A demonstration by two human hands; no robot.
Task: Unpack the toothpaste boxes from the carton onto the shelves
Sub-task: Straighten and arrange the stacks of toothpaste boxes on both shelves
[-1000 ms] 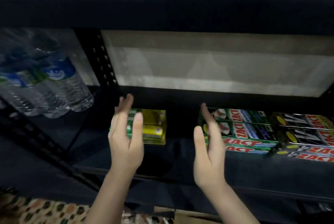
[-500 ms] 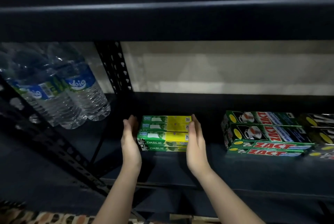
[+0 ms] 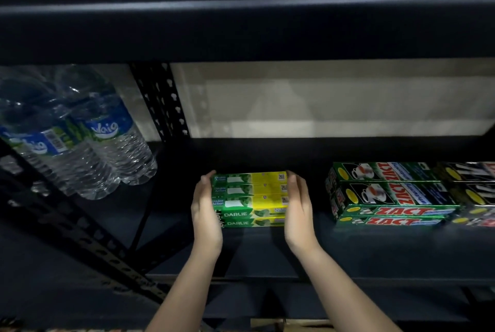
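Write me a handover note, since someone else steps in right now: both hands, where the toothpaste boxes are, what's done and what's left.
Left hand: flat against the left end of the Darlie stack.
Right hand: flat against its right end; fingers straight, squaring the stack rather than gripping.
The Darlie stack sits on the dark shelf, two layers of green-and-yellow boxes.
The Zact boxes are stacked to the right, apart from it.
Water bottles stand in the next bay to the left.
Done: both brands have boxes shelved.
Left: release the stack, fetch more; the carton's contents are not visible from here.
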